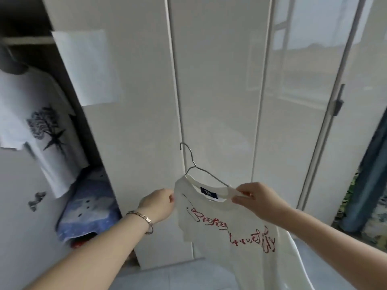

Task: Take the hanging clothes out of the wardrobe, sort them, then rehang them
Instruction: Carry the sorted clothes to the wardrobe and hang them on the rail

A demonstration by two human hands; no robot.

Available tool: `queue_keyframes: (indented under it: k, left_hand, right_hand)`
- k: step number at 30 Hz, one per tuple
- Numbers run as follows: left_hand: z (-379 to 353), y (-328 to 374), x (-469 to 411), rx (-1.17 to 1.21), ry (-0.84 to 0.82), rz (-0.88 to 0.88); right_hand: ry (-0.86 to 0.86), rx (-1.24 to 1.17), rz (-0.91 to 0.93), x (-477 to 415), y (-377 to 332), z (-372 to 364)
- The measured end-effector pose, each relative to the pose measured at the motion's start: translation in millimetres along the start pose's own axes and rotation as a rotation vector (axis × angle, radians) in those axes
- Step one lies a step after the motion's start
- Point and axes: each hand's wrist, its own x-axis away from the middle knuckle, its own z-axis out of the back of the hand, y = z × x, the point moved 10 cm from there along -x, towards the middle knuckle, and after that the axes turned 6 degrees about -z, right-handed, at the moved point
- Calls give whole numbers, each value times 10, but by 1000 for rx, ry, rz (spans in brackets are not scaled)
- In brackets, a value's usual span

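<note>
Limp, light tee (228, 225) — left hand (160, 205) and right hand (256, 198) pinch its shoulders under the hanger (211, 176), whose stiff wire seems surer.

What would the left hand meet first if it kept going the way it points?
The shirt: the left hand points right, at the shoulder edge of the cloth on the hanger. Whether its fingers touch the cloth is unclear. The right hand pinches the other shoulder.

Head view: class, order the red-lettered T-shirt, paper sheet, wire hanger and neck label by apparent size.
1. red-lettered T-shirt, though nearest the camera
2. paper sheet
3. wire hanger, partly hidden inside the shirt
4. neck label
</note>
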Motion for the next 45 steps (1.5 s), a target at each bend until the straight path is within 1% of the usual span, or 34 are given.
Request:
queue_keyframes:
  k: [3,7,10,13,17,20,24,28,32,34,39,45]
  left_hand:
    - [393,-950,269,-9,46,106]
    - [890,-2065,592,14,87,204]
    - [1266,-2727,714,-9,125,277]
    - [1577,-3218,723,-22,172,333]
    - [1956,-3665,580,-40,233,344]
    - [2177,-3984,379,-70,242,361]
    - [2442,-4479,-21,-82,283,396]
    - [2900,-4942,-506,-116,354,433]
    - [3526,-5352,-988,-125,464,478]
    - [3838,-5508,-1196,-142,526,497]
    - [4465,-5870,-1593,-154,612,516]
    - [5057,-6147,-1875,-195,678,497]
  right_hand:
    - [-50,-35,88,-276,-785,-431]
    - [-72,-83,150,-622,-1760,-888]
    - [-51,-131,161,-885,-2344,-1148]
    - [-31,-165,162,-1171,-2826,-1386]
    - [-16,-185,167,-1590,-3401,-1682]
    - [-27,-195,187,-1949,-3870,-1943]
    - [-38,-240,224,-2569,-4486,-2258]
    - [-50,-274,254,-3306,-5079,-2496]
    - [-47,-289,282,-4023,-5672,-2608]
    - [-35,-341,298,-4345,-5961,-2684]
    - [0,-430,329,-4867,-6604,-2882]
    - [124,-424,411,-5395,-7555,-2668]
